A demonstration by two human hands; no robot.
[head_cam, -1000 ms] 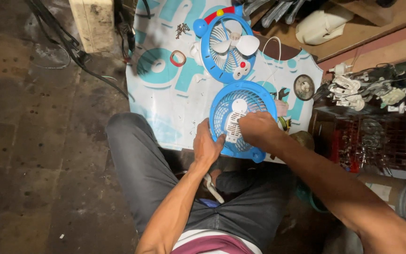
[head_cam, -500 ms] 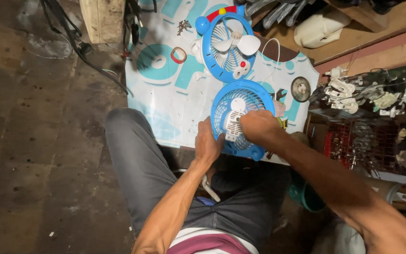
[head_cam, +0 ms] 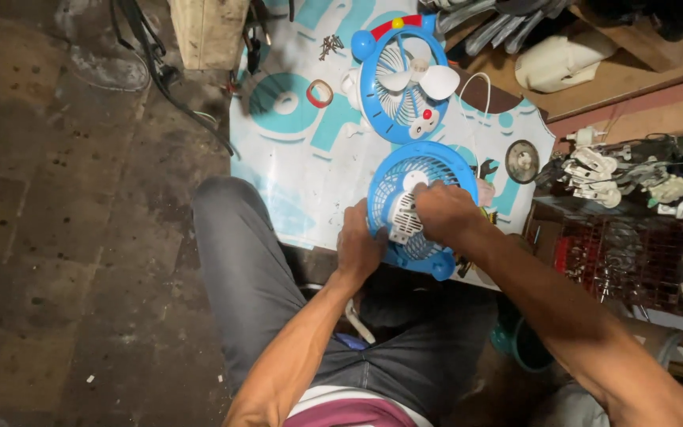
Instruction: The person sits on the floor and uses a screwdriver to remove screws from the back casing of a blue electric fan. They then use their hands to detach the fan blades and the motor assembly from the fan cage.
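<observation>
blue fan grille (head_cam: pixel 428 170) gripped by both hands: left (head_cam: pixel 360 241), right (head_cam: pixel 446 212); second fan (head_cam: pixel 401 75) just beyond.

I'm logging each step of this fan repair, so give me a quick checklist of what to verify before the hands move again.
1. Left hand steadies the blue fan grille at its rim: ok.
2. Right hand is on the white motor housing at the grille's middle: ok.
3. Grille lies flat on the printed board: cannot tell, the hands cover its near edge.
4. Other fan half with white blades lies apart, farther up the board: ok.
5. Loose screws sit clear of the hands: ok.
6. Tool in the right hand: cannot tell, the fingers hide it.
</observation>
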